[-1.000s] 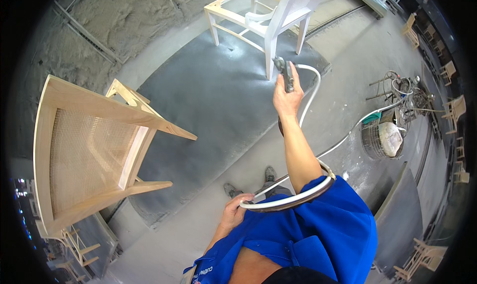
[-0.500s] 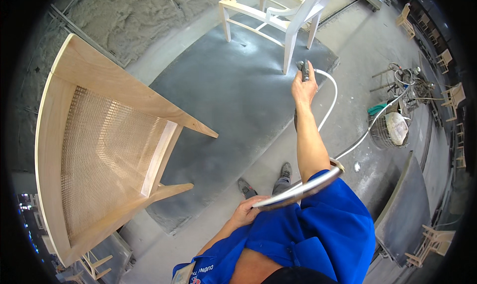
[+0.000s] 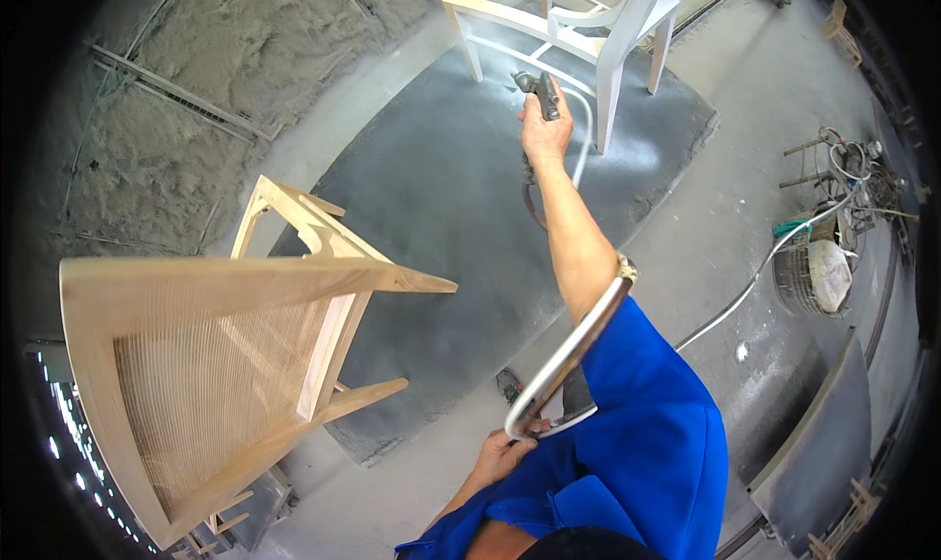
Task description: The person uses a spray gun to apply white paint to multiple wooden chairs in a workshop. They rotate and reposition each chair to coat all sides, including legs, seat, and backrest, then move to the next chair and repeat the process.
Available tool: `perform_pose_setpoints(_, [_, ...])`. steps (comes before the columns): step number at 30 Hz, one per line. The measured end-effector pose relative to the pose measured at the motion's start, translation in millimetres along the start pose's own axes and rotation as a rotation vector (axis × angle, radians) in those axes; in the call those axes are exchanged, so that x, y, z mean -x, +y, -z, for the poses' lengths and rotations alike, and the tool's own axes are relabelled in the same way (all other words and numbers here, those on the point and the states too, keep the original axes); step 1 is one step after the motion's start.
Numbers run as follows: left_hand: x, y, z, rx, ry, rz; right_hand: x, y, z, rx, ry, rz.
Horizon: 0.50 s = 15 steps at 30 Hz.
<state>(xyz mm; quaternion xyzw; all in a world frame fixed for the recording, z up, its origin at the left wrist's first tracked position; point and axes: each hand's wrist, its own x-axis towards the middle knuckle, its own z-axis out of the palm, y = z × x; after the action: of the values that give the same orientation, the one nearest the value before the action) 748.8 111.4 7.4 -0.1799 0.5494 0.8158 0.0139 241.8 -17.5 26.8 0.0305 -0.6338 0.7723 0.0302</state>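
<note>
My right hand [image 3: 546,134] is wrapped round a dark spray gun [image 3: 539,92], arm stretched out in front of a pale, whitish chair frame [image 3: 610,85]. The gun is just short of the chair's lower rails. A white hose [image 3: 588,134] and a dark one run back from the gun, and a hose loop [image 3: 569,359] crosses my right upper arm. My left hand [image 3: 502,454] is closed on the lower bend of that loop, close to my body. At the left stands a bare wooden chair [image 3: 88,354] with a woven back panel [image 3: 216,393].
Both chairs stand on a dark grey board [image 3: 470,227]. To the right are a wire basket [image 3: 796,278] with a white bundle and a cluttered stand [image 3: 863,173] of hoses. Another dark panel [image 3: 818,442] lies lower right. Rough grey ground [image 3: 225,60] borders the far left.
My right hand has swung left with the spray gun, from beside the whitish chair's leg to before its lower rails. The hose loop has tilted steeper. The wooden chair appears turned, showing its seat frame.
</note>
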Motion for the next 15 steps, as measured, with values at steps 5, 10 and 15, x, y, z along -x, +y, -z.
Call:
perform_pose_setpoints(5, [-35,4,-27,-0.168,0.029,0.098,-28,40,-6,-0.291,0.035,-0.220])
perform_pose_setpoints(10, [-81,-6,-47,-0.178,0.073,0.178,-15,84,34,0.095,0.175,-0.501])
perform_pose_setpoints(15, [-115,-16,-46,-0.344,-0.076,-0.138,31,23,114,0.175,-0.110,-0.233])
